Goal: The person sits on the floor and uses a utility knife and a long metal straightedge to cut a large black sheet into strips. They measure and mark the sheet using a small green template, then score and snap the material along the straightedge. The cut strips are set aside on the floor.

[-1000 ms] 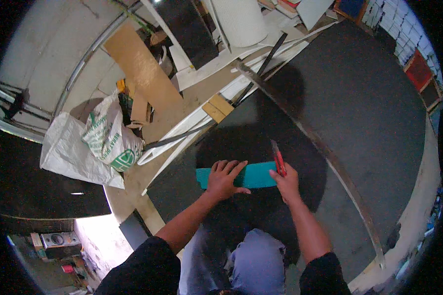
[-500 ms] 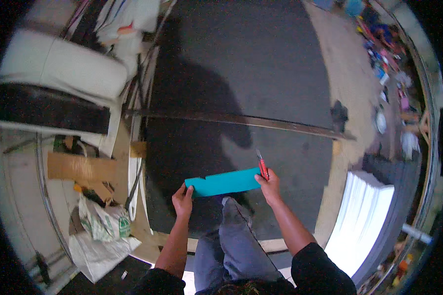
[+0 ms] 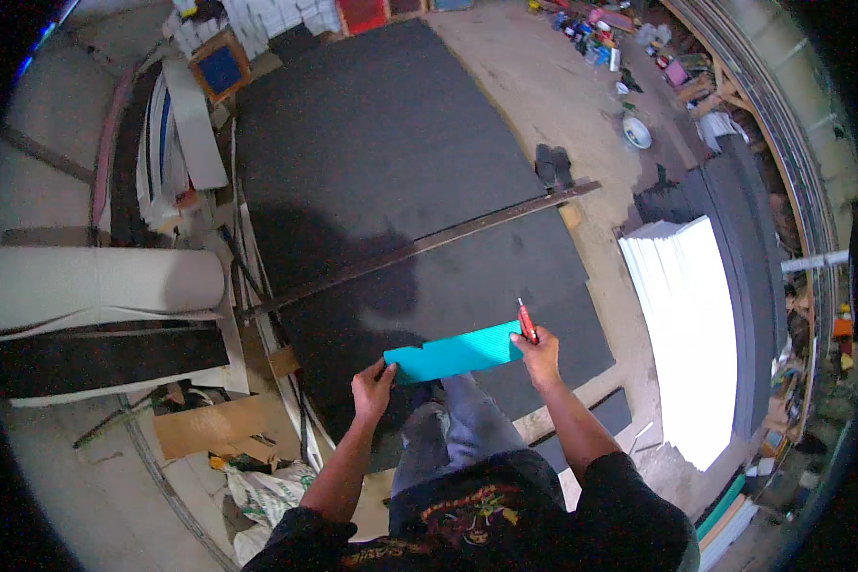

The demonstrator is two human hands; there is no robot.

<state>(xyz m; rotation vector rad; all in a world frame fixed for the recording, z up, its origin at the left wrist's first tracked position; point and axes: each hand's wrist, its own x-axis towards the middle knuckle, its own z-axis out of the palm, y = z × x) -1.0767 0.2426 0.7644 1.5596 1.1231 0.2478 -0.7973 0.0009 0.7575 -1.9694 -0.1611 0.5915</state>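
Between my two hands stretches a flat teal strip [image 3: 462, 352] with a small notch in its far edge near the left end. My left hand [image 3: 374, 391] pinches its left end between thumb and fingers. At the other end, my right hand [image 3: 539, 355] grips the strip and also holds a red utility knife [image 3: 527, 324], its tip pointing away from me. The strip is held in front of my legs, above a large dark grey sheet [image 3: 381, 124] on the floor.
A long straight bar [image 3: 429, 240] lies across the dark sheet. White stacked sheets [image 3: 686, 334] stand at right beside dark ones. At left are a pale roll [image 3: 105, 286], a cardboard piece [image 3: 219, 424] and a plastic bag [image 3: 267, 496]. Dark shoes [image 3: 553, 167] and a white basin [image 3: 637, 132] lie farther off.
The view has swung, so the floor sheet and bar now appear slanted and more of the far end shows. Both hands still hold the strip, which sits slightly farther right in the picture.
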